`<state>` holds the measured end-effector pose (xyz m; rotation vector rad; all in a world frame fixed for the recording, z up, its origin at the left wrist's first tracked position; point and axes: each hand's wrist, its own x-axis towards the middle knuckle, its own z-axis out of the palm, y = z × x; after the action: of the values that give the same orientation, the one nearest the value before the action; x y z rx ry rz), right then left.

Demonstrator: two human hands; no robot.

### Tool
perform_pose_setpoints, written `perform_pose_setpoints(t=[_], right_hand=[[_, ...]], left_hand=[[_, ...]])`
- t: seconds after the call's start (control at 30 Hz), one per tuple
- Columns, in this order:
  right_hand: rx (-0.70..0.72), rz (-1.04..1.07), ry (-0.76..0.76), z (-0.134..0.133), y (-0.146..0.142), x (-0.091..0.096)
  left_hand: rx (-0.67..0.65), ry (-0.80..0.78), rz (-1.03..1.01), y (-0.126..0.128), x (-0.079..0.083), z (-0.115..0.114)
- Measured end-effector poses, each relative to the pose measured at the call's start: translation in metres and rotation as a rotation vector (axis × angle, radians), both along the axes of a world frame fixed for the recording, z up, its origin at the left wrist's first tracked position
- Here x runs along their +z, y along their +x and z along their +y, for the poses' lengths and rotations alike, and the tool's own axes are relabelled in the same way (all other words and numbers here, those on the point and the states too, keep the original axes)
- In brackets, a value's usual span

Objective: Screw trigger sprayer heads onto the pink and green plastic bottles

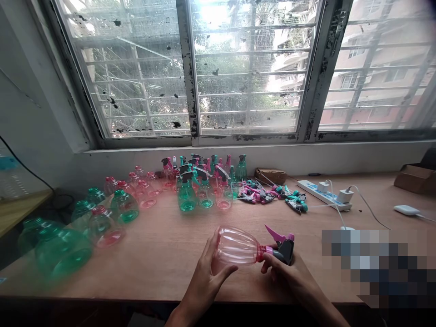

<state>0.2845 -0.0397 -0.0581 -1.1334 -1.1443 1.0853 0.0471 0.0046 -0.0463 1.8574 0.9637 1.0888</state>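
By the left hand, a pink bottle is being gripped around its base, while the spray head at its neck is being grasped by the right hand, nearer the join. The bottle's long axis is being held sideways, neck rightward, near the surface's front edge; toward the back edge, spray bottles and loose triggers are being lit by a window.

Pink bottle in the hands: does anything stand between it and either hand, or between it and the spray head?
Nothing visible does. The left hand cups the pink bottle at its base; the right hand grips the spray head, which meets the bottle's neck.
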Motion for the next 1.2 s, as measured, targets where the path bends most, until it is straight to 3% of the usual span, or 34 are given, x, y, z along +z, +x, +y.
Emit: perform_pose_setpoints(t=[0.3,0.5,0.73,0.97,1.2], right_hand=[[0.002,0.000,-0.017,-0.0025,-0.0018,0.0032],[-0.010,0.001,-0.011,-0.0019,-0.0012,0.0016],[0.007,-0.023,0.003,-0.0031,-0.0010,0.0027],[-0.018,0.058,-0.016,0.0012,0.0007,-0.0023],[0.002,0.029,-0.001,-0.0003,0.0001,0.0008]], left_hand=[[-0.017,-0.085,-0.064,-0.0007,0.0008,-0.0037],[0.020,0.041,0.005,-0.0009,0.0019,-0.0015],[-0.029,-0.089,-0.125,-0.0002,0.0045,-0.0034],[0.035,0.083,-0.025,-0.0007,0.0063,-0.0015],[-0.009,-0.019,-0.109,0.0000,0.0065,-0.0021]])
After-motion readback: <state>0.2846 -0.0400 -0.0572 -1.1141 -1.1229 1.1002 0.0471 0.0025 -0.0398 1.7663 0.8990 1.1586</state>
